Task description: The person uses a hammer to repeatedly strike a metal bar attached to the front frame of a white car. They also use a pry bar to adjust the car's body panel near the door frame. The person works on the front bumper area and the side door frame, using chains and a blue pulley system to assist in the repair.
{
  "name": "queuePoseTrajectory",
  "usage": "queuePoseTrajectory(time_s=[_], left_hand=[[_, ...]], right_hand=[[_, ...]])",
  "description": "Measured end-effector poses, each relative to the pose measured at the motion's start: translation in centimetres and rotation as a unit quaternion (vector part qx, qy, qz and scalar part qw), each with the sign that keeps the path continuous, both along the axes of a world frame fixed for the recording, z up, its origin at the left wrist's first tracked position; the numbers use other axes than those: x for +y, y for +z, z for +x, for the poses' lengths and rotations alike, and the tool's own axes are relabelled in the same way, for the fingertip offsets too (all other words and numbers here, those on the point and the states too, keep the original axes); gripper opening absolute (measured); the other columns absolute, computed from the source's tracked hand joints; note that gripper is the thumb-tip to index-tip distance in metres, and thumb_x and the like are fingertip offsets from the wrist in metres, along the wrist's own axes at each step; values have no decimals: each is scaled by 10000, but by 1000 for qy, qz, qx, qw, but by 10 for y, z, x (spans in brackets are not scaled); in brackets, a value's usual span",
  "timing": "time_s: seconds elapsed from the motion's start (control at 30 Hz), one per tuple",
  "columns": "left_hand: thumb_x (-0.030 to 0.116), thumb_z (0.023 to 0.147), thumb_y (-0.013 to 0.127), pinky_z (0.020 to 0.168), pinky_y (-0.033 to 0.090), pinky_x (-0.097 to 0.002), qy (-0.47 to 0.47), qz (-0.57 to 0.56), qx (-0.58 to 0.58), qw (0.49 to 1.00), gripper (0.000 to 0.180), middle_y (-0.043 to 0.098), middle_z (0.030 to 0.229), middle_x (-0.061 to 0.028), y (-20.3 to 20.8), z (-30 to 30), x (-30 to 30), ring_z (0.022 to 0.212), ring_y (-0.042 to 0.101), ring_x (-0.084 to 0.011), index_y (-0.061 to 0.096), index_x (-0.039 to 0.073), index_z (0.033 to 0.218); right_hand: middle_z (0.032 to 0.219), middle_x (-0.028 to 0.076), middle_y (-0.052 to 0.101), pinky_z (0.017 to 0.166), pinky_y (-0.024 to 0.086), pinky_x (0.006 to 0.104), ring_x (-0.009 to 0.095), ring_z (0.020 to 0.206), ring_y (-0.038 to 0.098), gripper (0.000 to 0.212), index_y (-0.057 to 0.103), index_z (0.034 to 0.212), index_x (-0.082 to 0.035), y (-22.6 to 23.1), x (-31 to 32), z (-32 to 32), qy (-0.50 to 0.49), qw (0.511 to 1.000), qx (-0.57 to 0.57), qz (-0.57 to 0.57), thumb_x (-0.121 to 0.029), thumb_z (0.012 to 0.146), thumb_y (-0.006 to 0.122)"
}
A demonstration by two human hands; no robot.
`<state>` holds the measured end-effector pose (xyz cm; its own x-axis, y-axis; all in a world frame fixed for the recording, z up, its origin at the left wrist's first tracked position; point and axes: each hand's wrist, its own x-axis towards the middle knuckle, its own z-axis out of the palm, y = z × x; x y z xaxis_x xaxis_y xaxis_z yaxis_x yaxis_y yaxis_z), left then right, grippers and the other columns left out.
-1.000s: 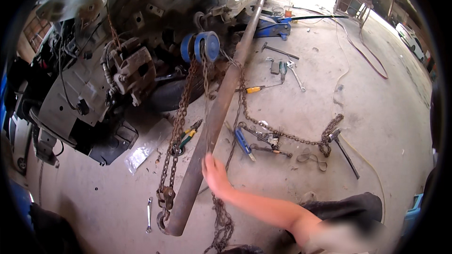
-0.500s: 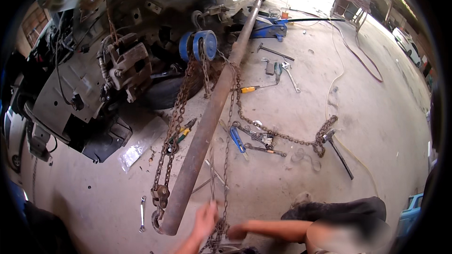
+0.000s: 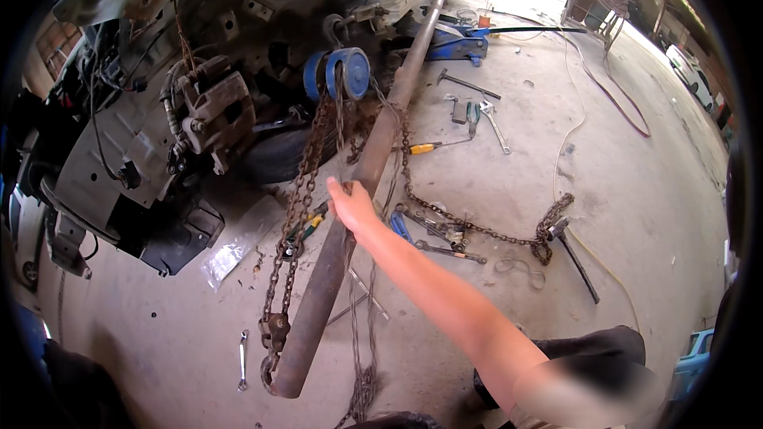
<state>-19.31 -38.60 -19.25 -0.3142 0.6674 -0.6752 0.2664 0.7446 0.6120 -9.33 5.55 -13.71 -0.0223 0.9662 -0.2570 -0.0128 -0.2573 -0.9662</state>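
My right hand (image 3: 350, 205) reaches in from the lower right, over a long rusty pipe (image 3: 330, 310). Its fingers are closed around the thin hand chain (image 3: 340, 139) of a blue chain hoist (image 3: 347, 73). The hoist hangs from a hook beside the stripped vehicle body. Below my hand, slack strands run down to a chain heap (image 3: 364, 389) on the floor. Heavier load chains (image 3: 302, 183) descend to a hook block (image 3: 276, 330), whose hook (image 3: 267, 372) is at the pipe's near end. My left hand is out of the picture.
A brake caliper (image 3: 218, 107) hangs at the left, near a plastic bag (image 3: 234, 250). Right of the pipe lie an adjustable wrench (image 3: 494, 123), a yellow-handled screwdriver (image 3: 424, 148), spanners (image 3: 449, 252) and a hammer (image 3: 574, 258). A blue floor jack (image 3: 457, 46) stands farther back.
My right hand has moved up and forward from low near the chain heap to above the pipe. My left hand, earlier on the hand chain, has left the picture. The chain strands have shifted.
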Motion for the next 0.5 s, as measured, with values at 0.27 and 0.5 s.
queuePoseTrajectory(time_s=[0.27, 0.5], left_hand=[[336, 1026, 314, 910, 429, -330, 99, 23, -76, 992, 490, 573, 1146, -160, -14, -11, -31, 1044, 555, -218, 466, -63, 1266], [394, 1019, 315, 1096, 283, -380, -18, 324, -164, 932, 599, 382, 1428, -202, 64, 23, 162, 1315, 391, -272, 268, -32, 1437]], right_hand=[[652, -20, 433, 468, 290, 271, 76, 539, 352, 405, 455, 761, -70, -9, -123, -1, 5, 977, 203, 59, -374, 1013, 368], [762, 254, 582, 669, 444, 463, 382, 709, 572, 429, 542, 871, 11, -76, -340, 51, 396, 917, -46, -26, -373, 986, 391]])
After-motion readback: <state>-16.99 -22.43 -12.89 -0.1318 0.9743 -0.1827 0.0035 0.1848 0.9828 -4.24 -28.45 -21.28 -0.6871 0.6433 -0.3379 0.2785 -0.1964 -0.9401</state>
